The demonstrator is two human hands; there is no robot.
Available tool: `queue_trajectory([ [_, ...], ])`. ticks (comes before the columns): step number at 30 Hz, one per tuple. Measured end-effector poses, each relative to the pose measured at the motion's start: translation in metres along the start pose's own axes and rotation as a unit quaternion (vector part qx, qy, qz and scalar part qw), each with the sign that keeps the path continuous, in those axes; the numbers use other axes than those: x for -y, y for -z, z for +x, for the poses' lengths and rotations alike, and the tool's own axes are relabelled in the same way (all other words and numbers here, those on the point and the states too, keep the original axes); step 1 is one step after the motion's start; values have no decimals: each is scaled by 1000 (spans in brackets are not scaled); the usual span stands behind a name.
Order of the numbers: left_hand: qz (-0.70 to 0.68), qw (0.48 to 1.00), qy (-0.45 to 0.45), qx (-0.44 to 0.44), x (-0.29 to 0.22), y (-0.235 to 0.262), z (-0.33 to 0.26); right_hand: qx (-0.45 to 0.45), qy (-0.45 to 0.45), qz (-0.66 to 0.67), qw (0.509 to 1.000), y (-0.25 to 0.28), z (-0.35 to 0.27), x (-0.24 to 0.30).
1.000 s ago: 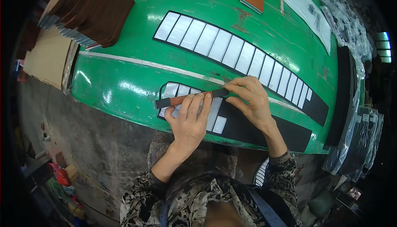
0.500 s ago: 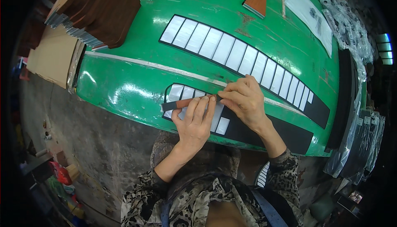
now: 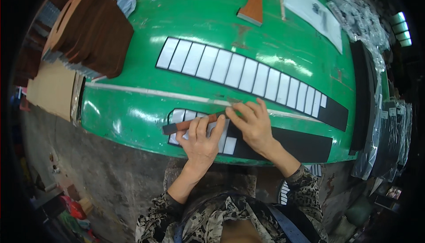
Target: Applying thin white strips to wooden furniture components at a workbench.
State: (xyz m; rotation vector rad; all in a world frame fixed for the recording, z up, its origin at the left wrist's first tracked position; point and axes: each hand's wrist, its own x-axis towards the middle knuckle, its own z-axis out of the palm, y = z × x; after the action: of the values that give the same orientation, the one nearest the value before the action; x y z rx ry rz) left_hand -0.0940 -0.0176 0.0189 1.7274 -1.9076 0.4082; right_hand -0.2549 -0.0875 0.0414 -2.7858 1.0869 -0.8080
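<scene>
My left hand is closed around a narrow reddish-brown strip with a dark grey end sticking out to the left. At the strip's right end are the fingertips of my right hand, curled in a pinch; its other fingers are lifted. Both hands are over the near edge of the table, above a black panel that carries white rectangles on its left part. The hands and strip cover some of those rectangles. Farther back lies a second, similar black panel with a row of white rectangles.
The green table bears a stack of brown boards at left, with cardboard beside it. A small orange-brown piece and a clear plastic bag lie at the back. Dark wrapped panels stand at right.
The whole view has shifted and turned slightly, showing more of the table's far side. Both hands stay at the strip; my right hand's raised fingers have shifted a little.
</scene>
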Motion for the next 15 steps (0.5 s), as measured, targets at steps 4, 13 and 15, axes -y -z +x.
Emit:
queue_trajectory([
  [4,2,1000,6,1,1,-3,3,35,-19,27,999,6,7,3],
  [13,12,1000,-4,5,2,-3,1,21,-32,84,996,3,0,10],
  [15,7,1000,-7,1,1,0,-2,17,-67,137,988,7,1,9],
])
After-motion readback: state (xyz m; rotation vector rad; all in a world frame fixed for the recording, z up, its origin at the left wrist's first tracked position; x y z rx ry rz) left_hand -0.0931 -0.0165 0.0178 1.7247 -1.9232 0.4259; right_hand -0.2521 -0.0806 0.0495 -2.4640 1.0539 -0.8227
